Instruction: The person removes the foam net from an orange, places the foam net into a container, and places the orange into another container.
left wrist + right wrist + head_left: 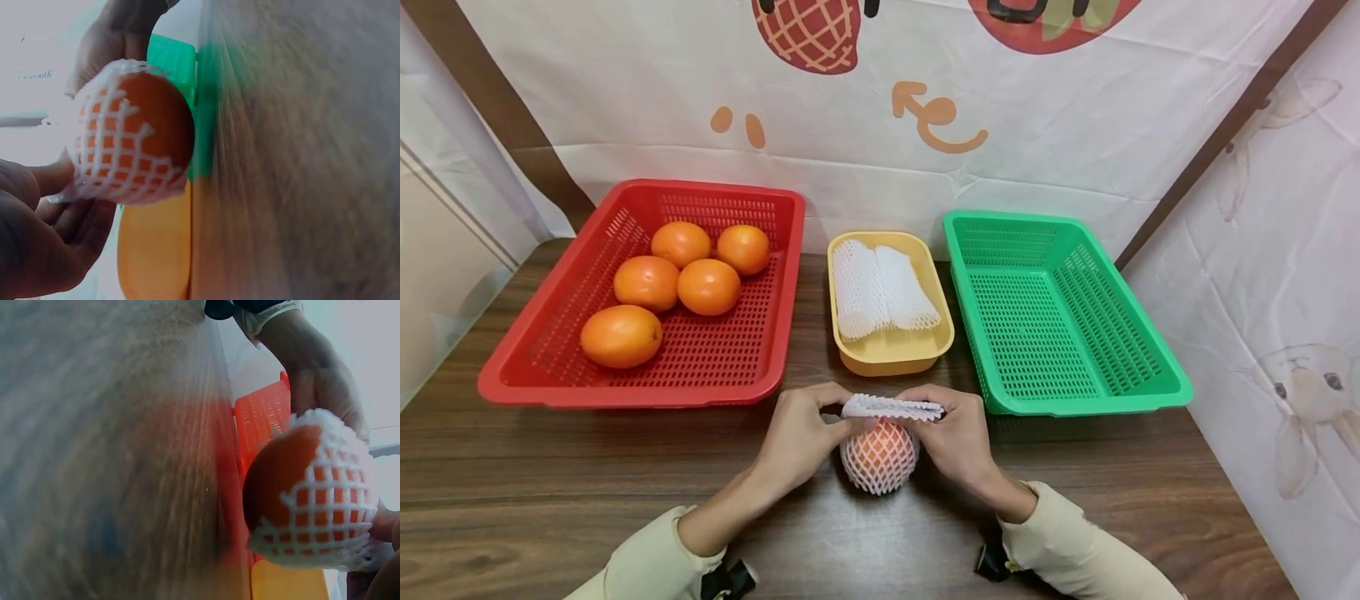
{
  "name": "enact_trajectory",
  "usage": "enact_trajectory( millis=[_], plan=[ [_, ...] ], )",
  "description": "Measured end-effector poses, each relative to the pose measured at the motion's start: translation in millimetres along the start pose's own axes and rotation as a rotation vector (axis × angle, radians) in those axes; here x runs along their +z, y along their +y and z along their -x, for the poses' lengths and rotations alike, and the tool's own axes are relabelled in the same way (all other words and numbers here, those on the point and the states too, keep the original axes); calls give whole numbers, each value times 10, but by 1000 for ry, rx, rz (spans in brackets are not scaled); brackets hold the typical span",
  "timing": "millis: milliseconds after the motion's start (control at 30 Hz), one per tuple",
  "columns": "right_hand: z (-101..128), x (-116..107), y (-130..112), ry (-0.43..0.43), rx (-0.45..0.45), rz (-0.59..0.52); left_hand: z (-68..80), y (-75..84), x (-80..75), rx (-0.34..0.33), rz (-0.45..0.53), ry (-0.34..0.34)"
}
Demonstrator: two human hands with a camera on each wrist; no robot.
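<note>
Fingers of both hands pinch the net over an orange

Fingers of the left hand (797, 437) and right hand (958, 437) are curled and clamped on the loose upper edge of a white foam net (891, 407), one hand at each end of it. Just below the fingertips sits the orange (880, 456), wrapped in the net's mesh and resting on the wooden table (550, 483) between the two palms.

Beyond the fingers stands a yellow tray (895, 350) with more folded nets (880, 287) in it. Past the left hand lies a red basket (542, 367) holding five bare oranges (621, 336); past the right hand lies a green basket (1150, 387).

Only the head view shows both baskets' contents and the hands side by side. The left wrist view shows the orange (147, 134) from beneath: the net (106, 159) covers it on the finger side, while the side towards the table is bare peel. The right wrist view shows the same bare patch (281, 475), with the left hand (325, 387) behind it and the red basket (262, 419) beyond
</note>
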State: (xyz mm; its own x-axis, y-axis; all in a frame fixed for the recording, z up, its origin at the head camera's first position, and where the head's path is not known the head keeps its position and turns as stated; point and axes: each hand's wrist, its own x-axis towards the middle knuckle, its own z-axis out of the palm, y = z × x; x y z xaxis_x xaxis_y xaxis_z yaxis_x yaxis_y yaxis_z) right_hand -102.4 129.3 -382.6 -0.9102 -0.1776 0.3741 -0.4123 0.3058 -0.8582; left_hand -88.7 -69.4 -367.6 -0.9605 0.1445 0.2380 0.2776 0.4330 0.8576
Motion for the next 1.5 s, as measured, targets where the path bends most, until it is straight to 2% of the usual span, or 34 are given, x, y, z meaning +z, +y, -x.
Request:
enact_trajectory(
  millis=[167, 267, 367, 467, 600, 700, 800, 933, 1000, 1100, 1200, 1367, 1433, 1500],
  plan=[
    [-28, -28, -208, -99, 70, -56, -3, -12, -14, 23, -35, 67],
    [-29, -35, -166, -203, 124, -154, -5, -27, -31, 74, -19, 117],
    [-9, -22, -21, -279, 185, -200, 6, -40, -38, 135, 26, 158],
    [10, -10, 24, -267, 195, -179, 18, -48, -28, 193, 68, 173],
    [26, 12, 43, -182, 95, -168, 28, -46, -6, 233, 78, 162],
    [28, 22, 40, -129, 31, -154, 30, -27, 4, 209, 59, 128],
    [18, 17, -47, -81, -15, -93, 29, -11, 20, 156, 24, 52],
    [-1, -1, -218, -41, -49, -28, 31, -1, 46, 91, -15, -56],
    [-2, -4, -263, -29, -54, -12, 28, 2, 56, 68, -12, -74],
    [5, 11, -246, -25, -68, -23, 21, -2, 56, 45, 8, -48],
    [15, 34, -122, -55, -71, -71, 15, -9, 37, 40, 11, 9],
    [4, 23, 42, -192, 29, -185, -6, -50, -6, 59, -24, 92],
    [-4, 7, 58, -233, 70, -192, -14, -61, -19, 74, -26, 115],
    [-8, -3, 61, -244, 74, -167, -19, -57, -31, 93, -22, 131]
  ],
)
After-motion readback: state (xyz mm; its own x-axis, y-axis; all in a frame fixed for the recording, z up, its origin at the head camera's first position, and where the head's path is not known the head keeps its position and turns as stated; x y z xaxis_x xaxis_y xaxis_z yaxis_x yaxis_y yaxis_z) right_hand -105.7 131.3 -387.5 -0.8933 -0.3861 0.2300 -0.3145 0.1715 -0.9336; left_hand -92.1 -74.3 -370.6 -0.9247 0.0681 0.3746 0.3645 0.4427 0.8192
